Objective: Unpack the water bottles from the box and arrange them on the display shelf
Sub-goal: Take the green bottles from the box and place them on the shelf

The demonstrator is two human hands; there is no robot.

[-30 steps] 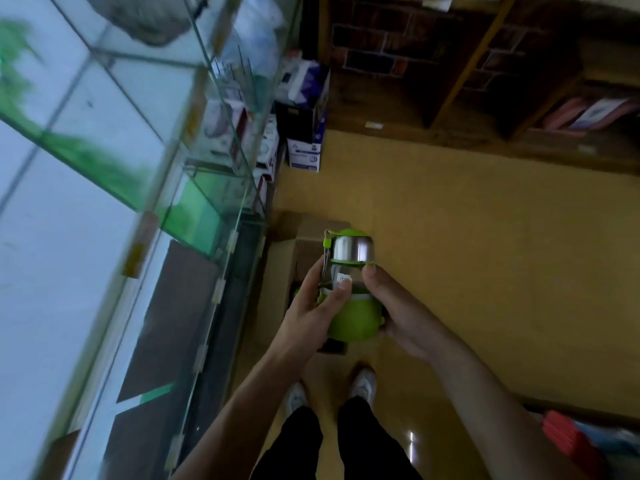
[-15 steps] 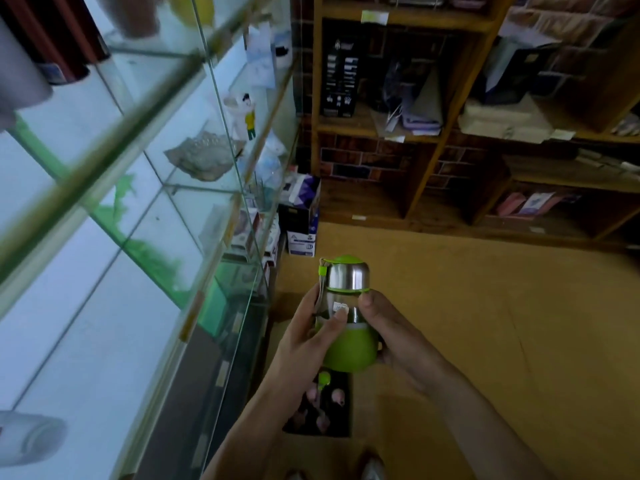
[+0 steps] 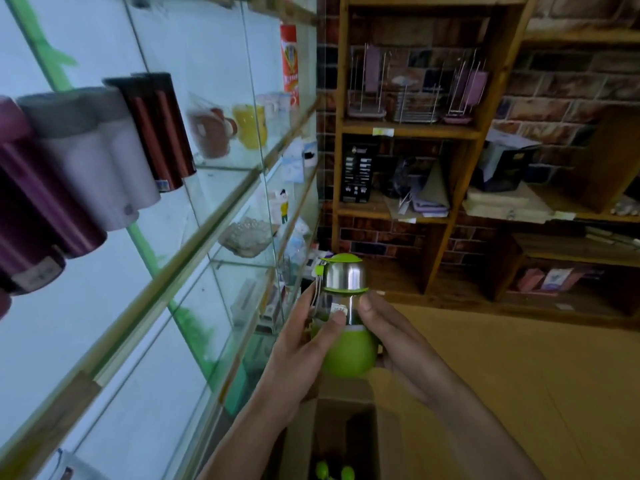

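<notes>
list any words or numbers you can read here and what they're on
None reads clearly.
White sticker on the green bottle: figures, too blurred.
Red package on the glass shelf: print too blurred.
Black box on the wooden shelf: white print too small.

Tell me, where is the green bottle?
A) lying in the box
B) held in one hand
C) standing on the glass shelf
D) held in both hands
D: the left hand and the right hand both grip the green water bottle, above the open cardboard box.
</notes>
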